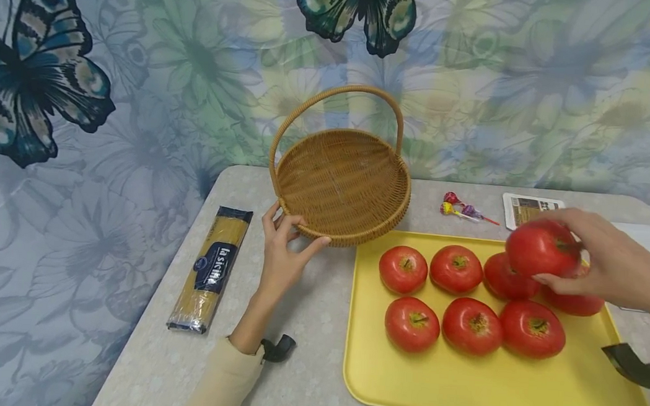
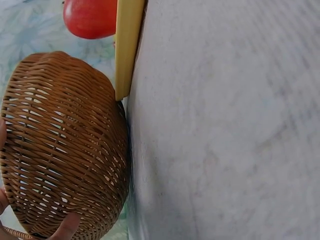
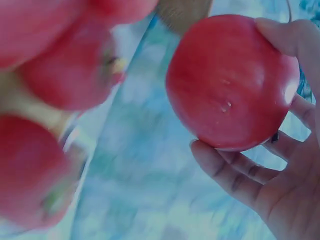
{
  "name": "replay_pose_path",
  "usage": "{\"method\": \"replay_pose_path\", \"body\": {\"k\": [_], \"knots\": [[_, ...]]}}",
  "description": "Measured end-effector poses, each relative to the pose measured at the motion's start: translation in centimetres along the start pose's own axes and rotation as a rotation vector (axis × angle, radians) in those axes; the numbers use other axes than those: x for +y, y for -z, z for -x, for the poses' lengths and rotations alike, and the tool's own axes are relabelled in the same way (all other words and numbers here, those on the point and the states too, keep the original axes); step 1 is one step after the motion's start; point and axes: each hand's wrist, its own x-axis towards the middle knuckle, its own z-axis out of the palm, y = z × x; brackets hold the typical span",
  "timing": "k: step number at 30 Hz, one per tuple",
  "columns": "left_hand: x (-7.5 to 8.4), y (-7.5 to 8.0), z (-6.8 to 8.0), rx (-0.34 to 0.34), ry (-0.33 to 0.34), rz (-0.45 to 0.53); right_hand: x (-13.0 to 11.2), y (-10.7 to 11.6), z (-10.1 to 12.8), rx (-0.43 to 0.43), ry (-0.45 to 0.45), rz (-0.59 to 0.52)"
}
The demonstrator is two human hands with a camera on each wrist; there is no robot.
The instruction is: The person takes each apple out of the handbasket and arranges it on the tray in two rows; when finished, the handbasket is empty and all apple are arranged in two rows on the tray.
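Observation:
My right hand (image 1: pixel 595 257) grips a red tomato (image 1: pixel 542 247) just above the far right part of the yellow tray (image 1: pixel 459 391); in the right wrist view the tomato (image 3: pixel 231 82) fills my curled fingers (image 3: pixel 235 175). Several more tomatoes (image 1: pixel 471 324) lie on the tray. My left hand (image 1: pixel 284 250) holds the near rim of a tilted wicker basket (image 1: pixel 343 179), which holds nothing. In the left wrist view the basket (image 2: pixel 62 145) shows its woven side, next to the tray's edge (image 2: pixel 127 45).
A packet of spaghetti (image 1: pixel 212 267) lies at the table's left. Behind the tray are lollipops (image 1: pixel 461 209) and a small printed packet (image 1: pixel 528 208). A butterfly-patterned curtain hangs behind the grey table (image 1: pixel 306 326).

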Motion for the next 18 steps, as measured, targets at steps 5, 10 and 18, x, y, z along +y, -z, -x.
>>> {"method": "replay_pose_path", "body": {"k": [5, 10, 18], "knots": [[-0.1, 0.2, 0.0, 0.002, -0.001, 0.001, 3.0, -1.1, 5.5, 0.019, -0.027, 0.069], [-0.7, 0.1, 0.0, 0.004, -0.018, 0.002, 4.8, -2.6, 9.6, 0.051, -0.091, 0.126], [-0.6, -0.1, 0.0, -0.003, -0.007, -0.002, 5.8, -5.4, 13.5, 0.033, -0.185, 0.101]]}}
